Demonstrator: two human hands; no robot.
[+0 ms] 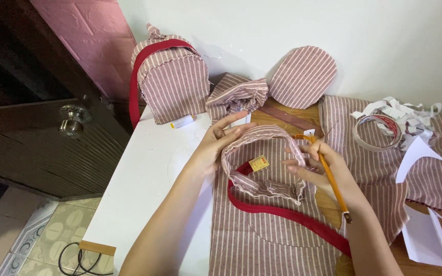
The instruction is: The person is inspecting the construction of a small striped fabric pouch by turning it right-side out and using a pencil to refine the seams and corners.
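while the left hand [216,145] props the striped fabric loop [262,163] open, i note right hand [315,166] fingers pinching loop and pencil [331,179], keeping the seam reachable.

Both hands hold a curved band of pink striped fabric [262,163] above the white counter [144,179]. The left hand [213,145] grips its left side, fingers [234,122] spread over the top edge. The right hand [315,166] pinches the right side and also holds a yellow pencil [332,179]. A red zipper strip [282,212] curves below, over flat striped cloth [262,245]. A tape roll [377,133] lies well to the right.
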